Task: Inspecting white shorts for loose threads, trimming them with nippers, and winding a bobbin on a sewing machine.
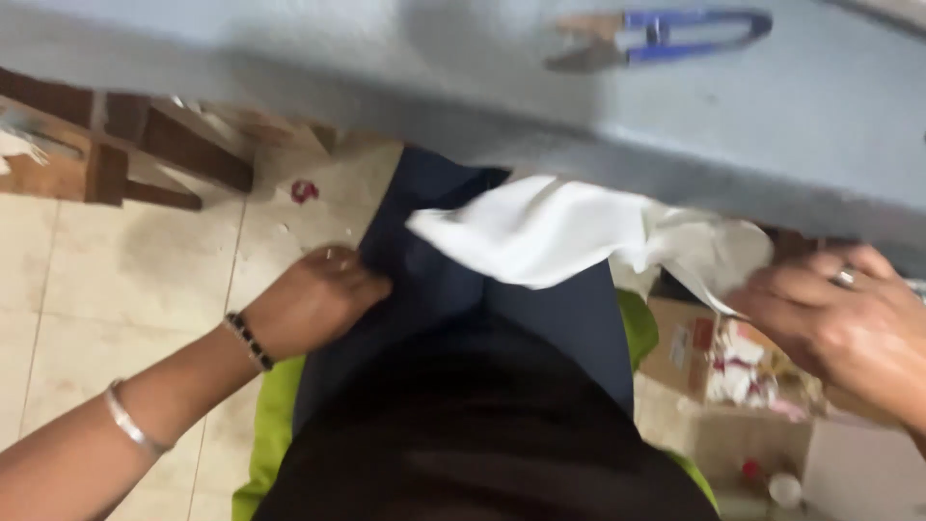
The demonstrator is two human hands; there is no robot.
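Note:
My left hand rests closed against the left side of the dark navy cloth lying over my lap, pinching its edge. At the right, my right hand, with a ring on one finger, grips the end of a white fabric piece. The white piece stretches leftward across the navy cloth, just under the table edge. Blue-handled thread snips lie on the grey table top above, apart from both hands. The frame is blurred by motion.
A wooden frame stands on the tiled floor at the left, with a small red scrap nearby. A cardboard box of scraps sits at the lower right. Green fabric shows under my lap.

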